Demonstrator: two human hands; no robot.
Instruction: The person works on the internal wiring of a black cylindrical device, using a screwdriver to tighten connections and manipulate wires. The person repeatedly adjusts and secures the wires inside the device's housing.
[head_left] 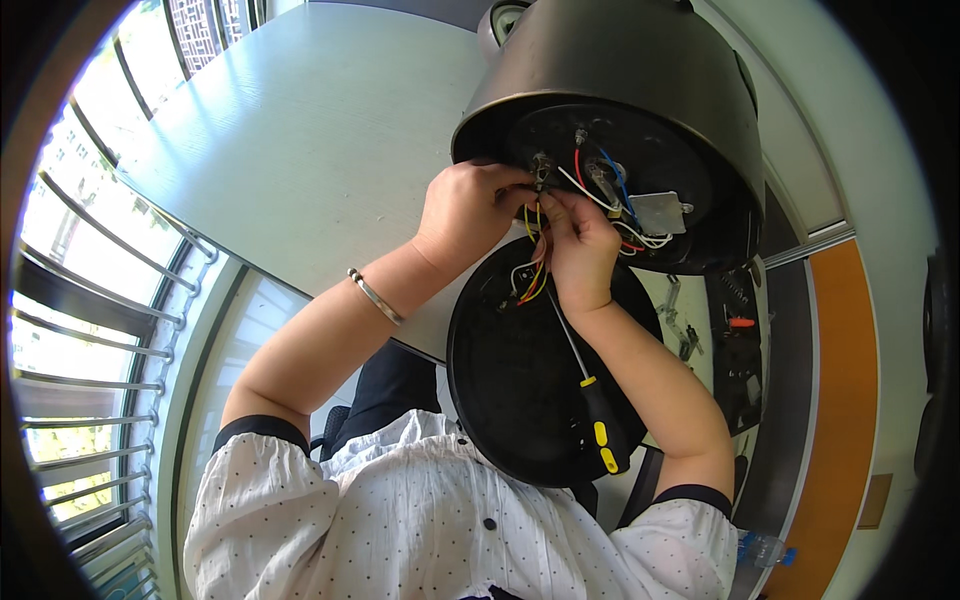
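Observation:
A dark grey, round cooker-like appliance (pixel 610 70) is tipped over, its open underside facing me and showing red, blue and white wires (pixel 580 182) and a metal plate (pixel 660 213). My left hand (pixel 468 208) pinches at a terminal near the rim. Close against it, my right hand (pixel 583 250) has thumb and finger closed on yellow wires (pixel 533 222); fingertips partly hide the joint. Those wires run down to a round black base cover (pixel 520 390) leaning below. Across the cover lies a black-and-yellow screwdriver (pixel 597 420), its shaft pointing up toward my right hand.
Beneath the appliance is a pale table (pixel 330 110). To the right sit an open black tool case (pixel 738 350) with a red-handled tool and loose metal parts (pixel 680 325). A plastic bottle (pixel 765 550) stands low at right. Barred windows line the left.

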